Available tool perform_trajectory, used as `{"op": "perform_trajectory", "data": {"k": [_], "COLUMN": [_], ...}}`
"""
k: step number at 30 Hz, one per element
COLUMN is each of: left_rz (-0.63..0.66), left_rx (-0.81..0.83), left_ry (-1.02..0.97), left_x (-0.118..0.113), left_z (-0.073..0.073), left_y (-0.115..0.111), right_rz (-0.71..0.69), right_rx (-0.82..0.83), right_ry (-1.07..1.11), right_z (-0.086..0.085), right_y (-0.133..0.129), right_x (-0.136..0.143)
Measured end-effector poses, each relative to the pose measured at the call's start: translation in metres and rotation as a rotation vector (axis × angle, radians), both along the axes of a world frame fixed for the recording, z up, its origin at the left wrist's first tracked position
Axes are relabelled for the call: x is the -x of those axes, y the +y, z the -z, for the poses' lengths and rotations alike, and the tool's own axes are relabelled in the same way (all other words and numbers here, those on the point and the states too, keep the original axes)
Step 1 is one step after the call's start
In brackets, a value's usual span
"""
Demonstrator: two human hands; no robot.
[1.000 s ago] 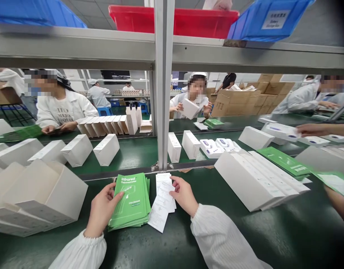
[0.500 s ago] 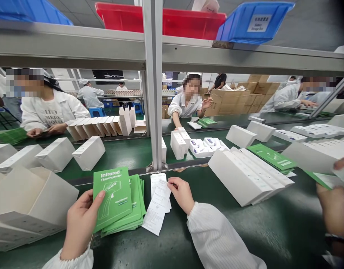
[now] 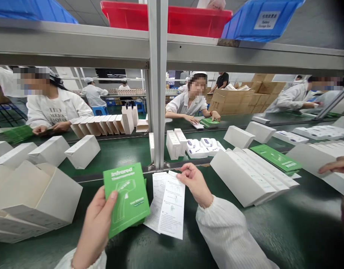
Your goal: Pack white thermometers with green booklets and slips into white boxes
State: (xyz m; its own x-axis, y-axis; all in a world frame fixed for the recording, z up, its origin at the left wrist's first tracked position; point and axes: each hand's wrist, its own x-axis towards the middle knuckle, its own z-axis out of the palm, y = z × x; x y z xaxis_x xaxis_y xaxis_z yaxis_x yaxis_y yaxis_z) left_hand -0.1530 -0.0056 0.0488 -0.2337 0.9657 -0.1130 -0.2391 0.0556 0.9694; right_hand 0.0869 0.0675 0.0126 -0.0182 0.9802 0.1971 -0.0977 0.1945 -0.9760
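Observation:
A green "Infrared Thermometer" booklet is gripped in my left hand, thumb on its front cover. It hides most of the green booklets lying behind it. My right hand pinches the top edge of a printed white leaflet, which hangs at a slight tilt. Further white leaflets lie partly under it, between the booklet and my right hand.
Open white boxes stand at the left, more white boxes at the right beside green booklets. A metal post rises ahead. White trays sit beyond. Another person's hand is at the right edge.
My left hand has moved right with the green booklet, away from the stack. My right hand has lifted the leaflet and drawn it right. The person opposite now reaches to booklets and leaflets.

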Motion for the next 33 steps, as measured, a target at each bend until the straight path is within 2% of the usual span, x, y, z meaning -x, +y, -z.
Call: {"op": "perform_trajectory", "data": {"k": [2, 4, 7, 10, 14, 19, 24, 28, 33], "left_rz": [0.096, 0.129, 0.162, 0.209, 0.224, 0.431, 0.389, 0.395, 0.311], "left_rx": [0.027, 0.071, 0.18, 0.265, 0.299, 0.066, 0.082, 0.118, 0.217], "left_ry": [0.003, 0.016, 0.008, -0.02, -0.021, -0.093, -0.045, -0.056, -0.054], "left_x": [-0.018, -0.037, -0.063, -0.075, -0.075, -0.074, -0.072, -0.074, -0.076], "left_z": [0.008, 0.017, 0.03, 0.037, 0.043, 0.05, 0.051, 0.053, 0.049], "left_y": [0.001, 0.001, -0.002, -0.007, -0.012, -0.01, -0.01, -0.009, -0.01], "right_rz": [-0.046, -0.085, -0.091, -0.056, -0.019, -0.022, -0.176, -0.117, -0.063], "right_rx": [-0.006, -0.009, -0.03, -0.073, -0.098, -0.09, 0.0, 0.0, -0.048], "right_ry": [0.027, 0.017, -0.09, -0.221, -0.3, -0.291, -0.249, -0.302, -0.366], "right_z": [-0.011, -0.017, -0.017, -0.01, -0.001, 0.003, 0.0, 0.001, 0.005], "right_y": [-0.009, -0.018, -0.026, -0.027, -0.026, -0.028, -0.03, -0.032, -0.025], "right_x": [0.003, 0.009, 0.018, 0.021, 0.021, 0.021, 0.013, 0.012, 0.015]}}
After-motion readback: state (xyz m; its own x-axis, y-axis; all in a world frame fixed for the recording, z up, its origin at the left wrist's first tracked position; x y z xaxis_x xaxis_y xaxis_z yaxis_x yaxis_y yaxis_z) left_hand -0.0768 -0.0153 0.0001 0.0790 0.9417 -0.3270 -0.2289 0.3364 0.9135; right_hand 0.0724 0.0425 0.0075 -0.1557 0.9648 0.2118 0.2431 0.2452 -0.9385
